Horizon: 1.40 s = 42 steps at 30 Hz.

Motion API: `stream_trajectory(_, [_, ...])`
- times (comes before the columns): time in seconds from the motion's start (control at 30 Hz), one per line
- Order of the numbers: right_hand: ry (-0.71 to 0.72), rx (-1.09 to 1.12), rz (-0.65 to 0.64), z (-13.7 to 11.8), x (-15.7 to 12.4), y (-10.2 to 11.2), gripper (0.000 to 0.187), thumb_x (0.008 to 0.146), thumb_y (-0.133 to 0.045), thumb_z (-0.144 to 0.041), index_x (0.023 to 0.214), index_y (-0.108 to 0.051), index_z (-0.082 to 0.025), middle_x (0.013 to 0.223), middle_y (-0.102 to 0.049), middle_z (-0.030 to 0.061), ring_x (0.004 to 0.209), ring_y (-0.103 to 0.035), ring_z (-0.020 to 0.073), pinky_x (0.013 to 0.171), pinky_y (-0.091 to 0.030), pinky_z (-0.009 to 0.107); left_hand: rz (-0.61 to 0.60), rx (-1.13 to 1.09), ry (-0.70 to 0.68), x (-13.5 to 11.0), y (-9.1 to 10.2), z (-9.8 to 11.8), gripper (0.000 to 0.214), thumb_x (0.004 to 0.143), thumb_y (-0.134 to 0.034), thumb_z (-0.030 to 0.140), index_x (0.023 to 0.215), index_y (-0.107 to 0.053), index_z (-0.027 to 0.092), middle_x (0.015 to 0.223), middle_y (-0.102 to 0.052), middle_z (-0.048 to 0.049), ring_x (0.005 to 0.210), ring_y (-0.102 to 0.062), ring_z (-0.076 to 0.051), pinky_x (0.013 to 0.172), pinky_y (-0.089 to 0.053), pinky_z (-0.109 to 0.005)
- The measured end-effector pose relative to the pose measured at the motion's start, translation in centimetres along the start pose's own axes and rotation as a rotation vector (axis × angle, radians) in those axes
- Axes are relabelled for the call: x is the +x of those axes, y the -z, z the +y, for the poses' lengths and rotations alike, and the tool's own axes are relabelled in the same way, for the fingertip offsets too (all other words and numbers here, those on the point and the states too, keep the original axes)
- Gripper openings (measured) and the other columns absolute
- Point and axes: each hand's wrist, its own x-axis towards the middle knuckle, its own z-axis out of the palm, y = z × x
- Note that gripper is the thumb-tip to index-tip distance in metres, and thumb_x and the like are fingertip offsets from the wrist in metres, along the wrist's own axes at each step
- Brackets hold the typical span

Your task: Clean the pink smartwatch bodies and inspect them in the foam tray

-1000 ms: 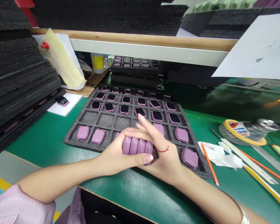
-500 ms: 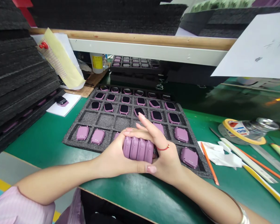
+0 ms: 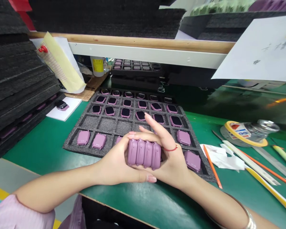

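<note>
Several purple watch cases (image 3: 144, 154) stand pressed side by side in a row between my two hands. My left hand (image 3: 120, 160) curls around the row's left end, its thumb stretched along underneath. From the right, my right hand (image 3: 173, 159) cups the same row, its index finger raised over it. Just beyond and partly hidden by the hands lies a dark foam tray (image 3: 85, 122) with square pockets. Its far rows hold purple watches with black screens (image 3: 125, 112); the near rows hold purple cases (image 3: 99, 140) lying back side up.
Stacked black foam trays (image 3: 16, 70) rise at the left, beside a watch on white paper (image 3: 61, 105). A shelf edge (image 3: 133, 46) crosses above. To the right are a glass bottle with a metal cap (image 3: 248, 133), white tissue (image 3: 219, 157), an orange stick (image 3: 212, 165) and a steel ruler.
The row of watch cases has turned slightly and shifted right in my hands, showing more of their sides. My left thumb has slid a little lower. The view has moved slightly.
</note>
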Motion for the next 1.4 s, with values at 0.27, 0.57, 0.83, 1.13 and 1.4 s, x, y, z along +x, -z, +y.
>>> stream_trajectory(0.27, [-0.030,0.048,-0.005,-0.1,-0.1,0.2,0.104,0.074,-0.087,-0.031,0.158,-0.028,-0.039,0.163,-0.037,0.0068,0.135,-0.057,0.0309,0.118,-0.044,0.053,0.011,-0.014,-0.011,0.0,-0.2,-0.2,0.078,0.055,-0.094,0.030,0.118,-0.051,0.020,0.117,-0.064,-0.0092,0.114,-0.064,-0.032,0.096,-0.053,-0.050])
stream_trajectory(0.57, [-0.019,0.035,-0.034,0.2,-0.4,0.5,0.103,0.074,-0.087,-0.034,0.159,-0.027,-0.034,0.153,-0.052,0.0100,0.118,-0.069,0.0283,0.116,-0.047,0.053,0.009,-0.017,-0.051,0.0,-0.2,-0.9,0.079,0.056,-0.094,0.028,0.121,-0.051,0.020,0.123,-0.066,-0.0111,0.117,-0.064,-0.032,0.099,-0.053,-0.049])
stream_trajectory(0.83, [0.021,-0.013,-0.043,0.0,-0.1,0.4,0.103,0.077,-0.085,-0.037,0.160,-0.025,-0.034,0.154,-0.051,0.0114,0.118,-0.070,0.0287,0.114,-0.049,0.053,0.003,-0.009,-0.055,0.0,-0.2,-1.0,0.081,0.057,-0.094,0.031,0.125,-0.051,0.020,0.125,-0.065,-0.0112,0.118,-0.064,-0.031,0.099,-0.053,-0.047])
stream_trajectory(1.13, [0.126,-0.136,-0.091,-0.4,0.3,0.7,0.086,0.092,-0.064,-0.052,0.162,-0.020,-0.028,0.127,-0.072,0.0117,0.115,-0.071,0.0300,0.107,-0.054,0.055,-0.050,-0.106,-0.135,0.4,0.0,-0.6,0.057,0.064,-0.090,0.022,0.115,-0.064,0.018,0.116,-0.069,-0.0067,0.113,-0.065,-0.025,0.099,-0.052,-0.039])
stream_trajectory(1.4, [0.201,-0.181,-0.170,-1.1,0.1,1.0,0.097,0.087,-0.074,-0.045,0.162,-0.017,-0.028,0.146,-0.058,0.0131,0.138,-0.053,0.0318,0.118,-0.042,0.055,0.096,0.121,-0.226,0.0,0.0,-0.5,0.059,0.062,-0.093,0.032,0.115,-0.070,0.020,0.117,-0.075,-0.0054,0.111,-0.069,-0.025,0.101,-0.052,-0.037])
